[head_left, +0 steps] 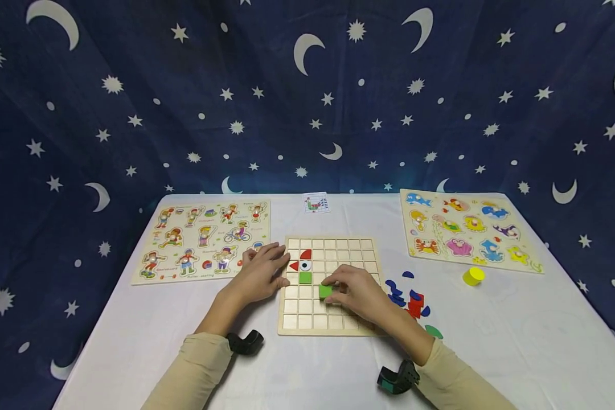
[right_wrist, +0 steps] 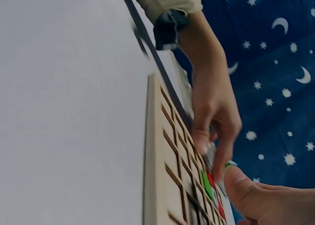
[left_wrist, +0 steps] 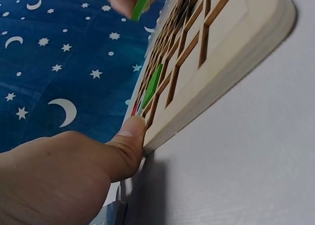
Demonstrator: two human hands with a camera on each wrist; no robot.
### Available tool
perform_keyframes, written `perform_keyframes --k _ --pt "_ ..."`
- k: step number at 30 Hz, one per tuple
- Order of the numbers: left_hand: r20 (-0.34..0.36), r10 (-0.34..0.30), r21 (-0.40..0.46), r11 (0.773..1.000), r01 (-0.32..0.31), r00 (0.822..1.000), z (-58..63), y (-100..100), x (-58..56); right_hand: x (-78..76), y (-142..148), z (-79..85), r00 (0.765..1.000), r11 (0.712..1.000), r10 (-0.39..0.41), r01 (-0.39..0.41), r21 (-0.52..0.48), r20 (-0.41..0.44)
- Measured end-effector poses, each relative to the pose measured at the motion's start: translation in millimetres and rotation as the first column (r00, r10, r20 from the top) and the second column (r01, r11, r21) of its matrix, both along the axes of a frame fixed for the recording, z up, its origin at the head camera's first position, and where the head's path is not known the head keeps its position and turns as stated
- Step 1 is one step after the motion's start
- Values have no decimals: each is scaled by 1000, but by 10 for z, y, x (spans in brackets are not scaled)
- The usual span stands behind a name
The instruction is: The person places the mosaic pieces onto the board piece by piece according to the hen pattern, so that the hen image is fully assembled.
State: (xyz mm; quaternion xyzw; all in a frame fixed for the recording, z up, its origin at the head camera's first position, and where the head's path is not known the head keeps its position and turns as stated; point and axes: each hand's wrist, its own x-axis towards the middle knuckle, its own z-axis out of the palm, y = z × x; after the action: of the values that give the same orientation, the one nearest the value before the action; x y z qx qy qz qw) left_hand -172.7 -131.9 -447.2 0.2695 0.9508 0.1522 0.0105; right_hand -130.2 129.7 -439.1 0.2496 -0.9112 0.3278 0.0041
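Right grip [head_left: 359, 291] pinching green tile [head_left: 325, 291] between thumb and fingers, tile hovering just above wooden grid board [head_left: 320, 322]. Left grip [head_left: 261, 274] resting against board's left edge, thumb and fingers spread. On board, green square [head_left: 305, 278] sitting below eye tile [head_left: 304, 266], red triangle [head_left: 294, 266] lying left of eye, red quarter-circle [head_left: 306, 254] above. Blue pieces [head_left: 408, 275], red pieces [head_left: 415, 306] lying right of board on desk [head_left: 307, 376]. Figure puzzle [head_left: 171, 259] lying left, sea-animal puzzle [head_left: 476, 240] farther right.

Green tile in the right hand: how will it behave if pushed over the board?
The green tile is probably stiff: no bend shows as the right hand grips it. It's likely light, looking thin edge-on in the left wrist view. Pushed along the board, it may catch on cell edges.
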Motion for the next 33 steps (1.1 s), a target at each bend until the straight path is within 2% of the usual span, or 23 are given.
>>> perform_keyframes --k 7,20,33 --pt "18 13 -15 1000 -12 1000 1 11 11 -40 -251 -106 999 999 -44 44 22 -16" --pt "9 9 -11 1000 -8 1000 19 12 8 -30 -388 -309 990 991 -122 118 -71 -63" --pt "11 14 -16 1000 -14 1000 -3 6 2 -38 -375 -370 986 994 -101 93 -63 -131"
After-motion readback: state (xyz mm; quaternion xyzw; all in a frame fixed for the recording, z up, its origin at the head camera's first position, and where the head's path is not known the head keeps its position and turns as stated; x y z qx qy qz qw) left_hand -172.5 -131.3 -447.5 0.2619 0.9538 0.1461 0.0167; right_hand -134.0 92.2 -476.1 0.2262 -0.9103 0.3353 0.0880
